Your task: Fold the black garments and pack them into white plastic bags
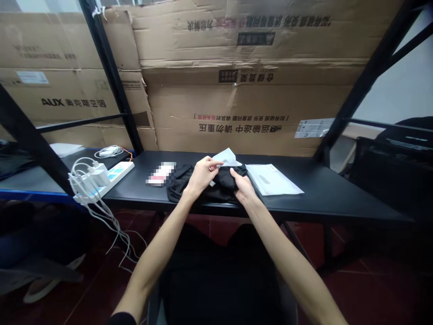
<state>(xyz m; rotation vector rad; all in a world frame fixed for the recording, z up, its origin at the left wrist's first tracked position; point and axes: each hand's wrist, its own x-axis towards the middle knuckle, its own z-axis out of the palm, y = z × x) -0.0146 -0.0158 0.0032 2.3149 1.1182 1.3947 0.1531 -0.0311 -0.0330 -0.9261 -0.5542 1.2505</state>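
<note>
A black fabric bag (225, 178) lies on the dark table in front of me, its folds bunched up. My left hand (202, 175) is at the bag's upper middle, its fingers closed on a thin white sheet (226, 156) that sticks up from the bag. Part of that sheet is hidden behind the fingers and the fabric, so I cannot tell how deep it sits. With the thumb on top, my right hand (244, 186) grips the right part of the bag. A small white patch (212, 183) shows on the fabric beside my left hand.
White paper-like packets (272, 179) lie right of the bag. A blurred-out flat item (161, 174) is on its left. Further left, a power strip (118, 176) carries white chargers (98, 174) with cables hanging down. Cardboard (237, 99) and black frame posts (111, 72) stand behind.
</note>
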